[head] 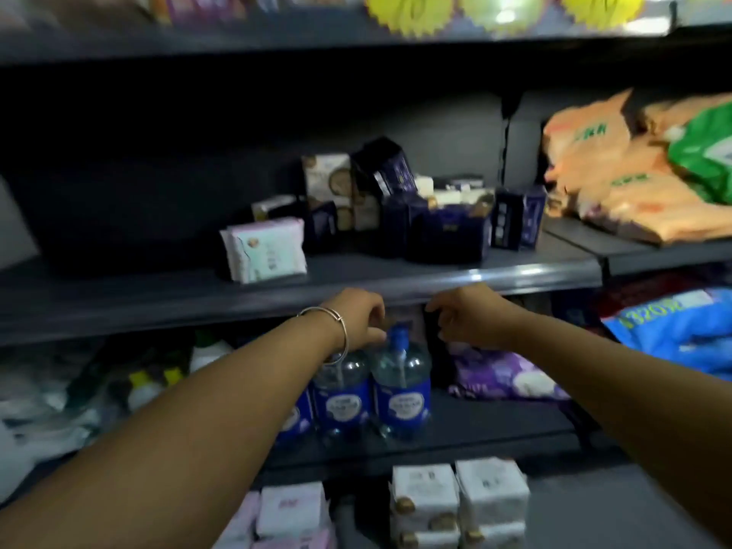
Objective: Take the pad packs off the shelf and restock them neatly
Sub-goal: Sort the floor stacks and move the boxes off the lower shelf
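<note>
A: Spanning the whole view, a dark grey shelf unit is seen, several tiers stacked. Middle tier first?

B: Left half of that tier is left bare. Pad packs are placed at centre: one pale pink pack stood upright near the front edge, dark navy boxes clustered just beside it to the right, some tilted, some stacked. A cream box is propped behind them. Blur is heavy; print cannot be read.

A: Right side?

B: Orange bags are piled on the adjoining shelf, a green bag laid on top. Below those, a blue bag is seen.

A: Lower tier?

B: Clear bottles with blue labels are lined up at centre. A purple pack is laid flat beside them to the right. White square packs and pink ones are stacked on the tier beneath.

A: Top?

B: Yellow starburst tags are hung along the upper edge.

A: Hands?

B: Both arms are extended forward. Left hand, a silver bangle worn at the wrist, is curled narrow just under the shelf lip, above the bottle tops; nothing is seen gripped. Right hand is likewise loosely curled, near the same lip, close beside the left but apart. Whether anything is pinched there cannot be told.
</note>
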Available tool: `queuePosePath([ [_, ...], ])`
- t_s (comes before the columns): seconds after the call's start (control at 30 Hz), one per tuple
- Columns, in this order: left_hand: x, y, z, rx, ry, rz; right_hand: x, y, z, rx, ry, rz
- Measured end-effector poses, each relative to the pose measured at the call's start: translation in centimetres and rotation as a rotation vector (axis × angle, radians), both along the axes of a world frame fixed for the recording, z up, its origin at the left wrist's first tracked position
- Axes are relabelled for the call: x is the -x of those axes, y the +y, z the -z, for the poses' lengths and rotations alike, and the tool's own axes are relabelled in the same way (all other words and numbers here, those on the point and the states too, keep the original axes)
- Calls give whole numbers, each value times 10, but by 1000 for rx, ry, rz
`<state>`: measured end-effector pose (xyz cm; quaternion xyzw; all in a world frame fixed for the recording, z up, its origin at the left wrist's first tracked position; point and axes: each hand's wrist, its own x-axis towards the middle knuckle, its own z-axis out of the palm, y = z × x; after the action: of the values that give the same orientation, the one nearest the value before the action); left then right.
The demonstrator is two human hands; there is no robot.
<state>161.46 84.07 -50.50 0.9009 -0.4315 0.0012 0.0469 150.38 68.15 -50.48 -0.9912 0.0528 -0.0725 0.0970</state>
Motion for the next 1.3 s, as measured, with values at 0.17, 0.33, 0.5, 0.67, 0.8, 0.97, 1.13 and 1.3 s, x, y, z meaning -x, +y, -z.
queuePosePath([
  [0.17, -30, 27, -60, 179, -67, -45, -32, 24, -66, -56, -155, 39],
  [0.33, -66, 2, -69, 265, -82, -38, -70, 7, -70, -13, -165, 68],
  [0.5, -110, -35, -77, 294, -93, -64, -114, -17, -84, -11, -236, 55],
  [0.67, -156, -67, -89, 244, -133, -115, -161, -50, -101, -33, -369, 152],
  [0.8, -185, -86, -94, 254, -113, -128, -203, -71, -109, -4, -388, 239],
  [0.97, -213, -109, -92, 312, -49, -123, -257, -72, -115, -102, -431, 335],
  [1.13, -230, -115, -81, 357, -17, -152, -291, -69, -112, -192, -457, 410],
  [1.3, -231, -119, -76, 371, 102, -153, -300, -75, -107, -352, -494, 418],
])
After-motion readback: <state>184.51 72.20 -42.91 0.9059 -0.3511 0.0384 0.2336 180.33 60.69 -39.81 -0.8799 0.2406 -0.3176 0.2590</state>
